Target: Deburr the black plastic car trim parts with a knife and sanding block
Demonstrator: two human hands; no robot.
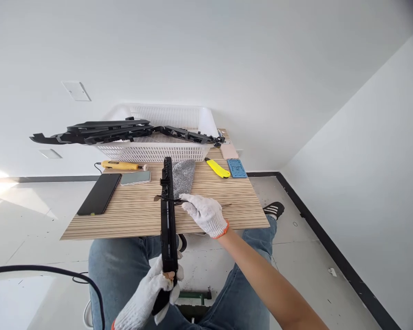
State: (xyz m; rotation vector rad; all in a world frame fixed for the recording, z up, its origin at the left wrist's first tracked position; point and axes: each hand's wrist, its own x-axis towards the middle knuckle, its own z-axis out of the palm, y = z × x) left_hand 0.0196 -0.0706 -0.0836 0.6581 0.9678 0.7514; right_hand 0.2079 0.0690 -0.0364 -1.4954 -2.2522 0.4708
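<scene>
My left hand (151,288), in a white knit glove with bare fingertips showing, is closed around the lower end of a long black plastic trim piece (168,220). The piece stands lengthwise in front of me, its far end over the table. My right hand (204,213), gloved the same way with an orange cuff, pinches a thin dark tool (167,199) with a flat brownish tip. This tool lies across the trim piece; its thin other end sticks out right of the hand. Its exact kind is unclear. Behind the piece a grey cloth (183,178) rests on the table.
A white plastic basket (151,152) at the back holds several black plastic parts (106,132). On the striped table (134,215) lie a black phone (99,195), a grey block (136,178), a yellow corded tool (122,165), a yellow utility knife (218,168) and a blue card (237,168).
</scene>
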